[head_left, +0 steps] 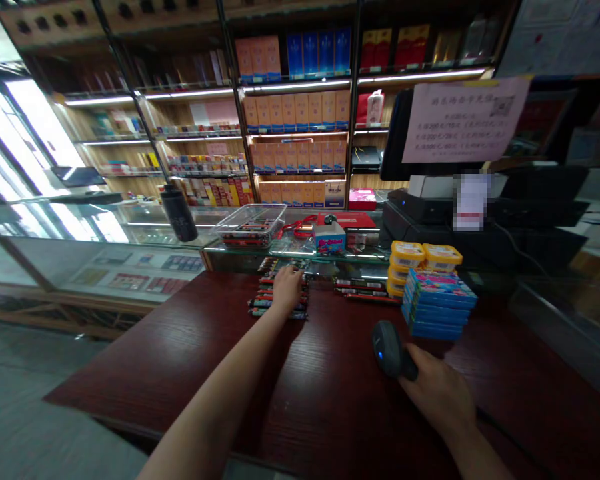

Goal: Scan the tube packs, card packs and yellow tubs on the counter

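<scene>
My right hand (440, 390) is closed around the handle of a black barcode scanner (387, 350), which has a lit blue light and is held above the dark red wooden table. My left hand (287, 290) reaches over a row of slim stick-shaped packs (263, 305), fingers curled and touching them; what lies under the fingertips is hidden. More slim packs (363, 288) lie to the right of it. Beyond my right hand stand a stack of flat blue boxes (437, 320) and several yellow tubs (407, 252).
Along the back runs a glass counter (215, 248) with a clear plastic bin (250, 227), a small blue-pink box (329, 238) and a black bottle (179, 213). A monitor with a pink paper sign (463, 123) stands at right. The scanner's cable (510, 440) trails right.
</scene>
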